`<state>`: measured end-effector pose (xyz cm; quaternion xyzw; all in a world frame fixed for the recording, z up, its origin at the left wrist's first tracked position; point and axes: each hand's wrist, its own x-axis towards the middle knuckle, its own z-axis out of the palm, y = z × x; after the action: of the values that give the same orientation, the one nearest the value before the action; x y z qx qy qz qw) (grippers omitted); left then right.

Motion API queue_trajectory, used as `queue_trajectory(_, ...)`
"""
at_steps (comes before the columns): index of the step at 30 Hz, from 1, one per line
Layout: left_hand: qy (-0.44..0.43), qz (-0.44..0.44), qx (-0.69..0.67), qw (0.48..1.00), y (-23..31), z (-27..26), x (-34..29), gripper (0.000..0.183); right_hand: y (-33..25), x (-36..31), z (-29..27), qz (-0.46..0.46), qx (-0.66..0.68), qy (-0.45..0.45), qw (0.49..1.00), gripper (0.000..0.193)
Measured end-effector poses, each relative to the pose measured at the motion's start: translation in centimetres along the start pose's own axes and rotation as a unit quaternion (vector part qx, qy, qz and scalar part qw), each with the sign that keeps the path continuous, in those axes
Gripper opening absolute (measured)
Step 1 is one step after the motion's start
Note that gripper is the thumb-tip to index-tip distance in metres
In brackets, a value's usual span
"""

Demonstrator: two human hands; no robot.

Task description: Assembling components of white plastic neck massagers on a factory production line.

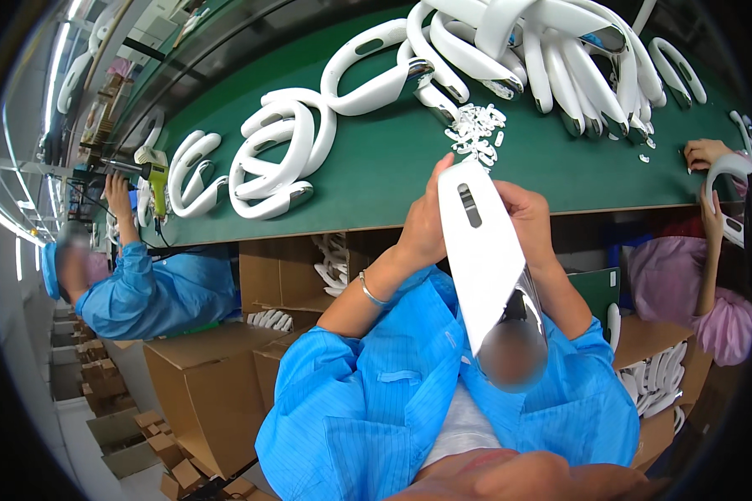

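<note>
A long white plastic shell (pixel 482 259) with a grey slot near its far end and a shiny chrome near end is held up in front of my chest. My left hand (pixel 426 219) grips its left edge, with the thumb along the side near the slot. My right hand (pixel 530 224) closes on the opposite edge; its fingers are partly hidden behind the shell. Just beyond the shell's far end, a heap of small white plastic pieces (pixel 476 127) lies on the green table (pixel 376 179).
Looped white shells (pixel 280 154) lie at left, and a large pile of them (pixel 551 67) stands at the back. A co-worker in blue (pixel 154 288) reaches toward a green tool (pixel 156 188). A co-worker in pink (pixel 677 271) handles a shell at right. Cardboard boxes (pixel 200 392) stand below the table.
</note>
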<state>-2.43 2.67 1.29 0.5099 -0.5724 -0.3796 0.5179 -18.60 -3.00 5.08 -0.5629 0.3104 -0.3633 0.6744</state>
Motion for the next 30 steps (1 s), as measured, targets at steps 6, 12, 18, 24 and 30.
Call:
queue_trajectory(6, 0.008, -0.272, -0.293, 0.917, 4.6, 0.5, -0.6, 0.043, 1.0, -0.2, -0.5, 0.01, 0.062, 0.034, 0.997, 0.03)
queue_trajectory(12, 0.005, -0.168, -0.181, 0.969, 0.3, 1.8, -1.2, 0.036, 0.9, -0.5, -1.7, -0.149, -0.129, 0.035, 0.98, 0.023)
queue_trajectory(18, -0.002, -0.129, -0.267, 0.955, 0.6, 3.3, 0.0, 0.026, -0.1, -2.2, -3.2, -0.042, 0.006, 0.034, 0.999, 0.029)
queue_trajectory(24, -0.003, -0.214, -0.207, 0.955, 1.3, 5.0, 0.4, 0.025, 0.4, -5.4, -4.5, -0.281, -0.282, 0.028, 0.917, 0.046)
queue_trajectory(30, 0.036, -0.172, -0.21, 0.962, 6.1, 7.2, 4.8, 0.025, -1.7, -7.9, -7.3, -0.348, -0.35, 0.019, 0.869, 0.056)
